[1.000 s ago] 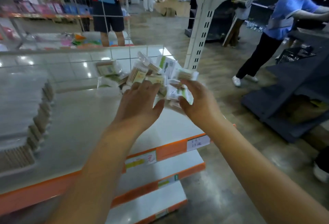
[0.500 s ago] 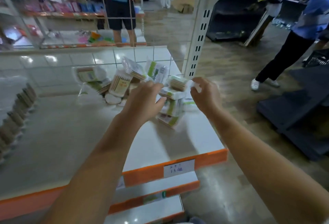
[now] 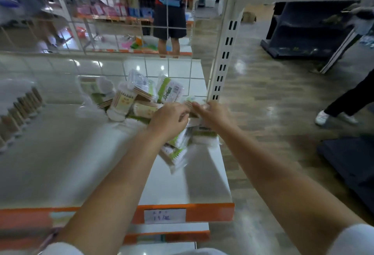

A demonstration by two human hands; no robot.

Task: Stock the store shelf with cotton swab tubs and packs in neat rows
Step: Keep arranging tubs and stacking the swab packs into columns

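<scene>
A: What changed?

B: Both hands have closed in together. The left hand and right hand now curl round a cotton swab pack between them; before they were apart.

A: Meaning?

B: Probably sorting one out of the pile just left of them.

A: Room?

B: Bare shelf left of the hands; the upright post and shelf end crowd the right hand.
</scene>
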